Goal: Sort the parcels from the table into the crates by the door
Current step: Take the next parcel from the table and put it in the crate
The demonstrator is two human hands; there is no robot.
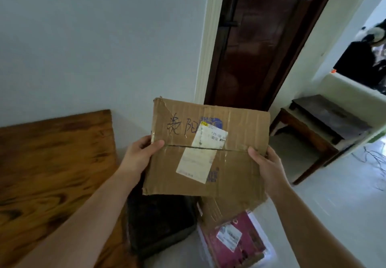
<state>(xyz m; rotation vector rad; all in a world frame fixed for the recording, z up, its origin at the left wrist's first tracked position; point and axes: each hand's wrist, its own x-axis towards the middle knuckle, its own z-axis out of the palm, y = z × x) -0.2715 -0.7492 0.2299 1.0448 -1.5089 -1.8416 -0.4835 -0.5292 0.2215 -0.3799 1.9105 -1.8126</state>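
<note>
Cardboard parcel is held in mid-air at ctr of frame, top face tilted toward the camera. It is seen in front of the dark door and above a dark crate at lower ctr.

It is gripped at both side edges. The left hand is at the left edge, thumb pressed on the top face just beside the taped seam, other fingers hidden under the box. The right hand is at the right edge, thumb laid on top at the seam's end, remaining fingers tucked beneath & not seen.

Handling, as judged:
- Flat, broad box, prob. light to moderate, since it is carried by edge grips only; true weight can't be told.
- Board is worn & creased, upper-left corner is torn, lower-right edge is ragged, so some flex is expected rather than stiffness.
- Clear tape on the face looks glossy, so slip is likelier there; bare board is the better purchase.
- The shipping label is stuck across the seam and is best not used as a hold.
- Best hold: both side edges near mid-length, fingers spread underneath; torn corner to be avoided.

A wooden table is seen at left of frame. At btm right a magenta parcel and a brown parcel lie just beside the dark crate; their container can't be made out.
</note>
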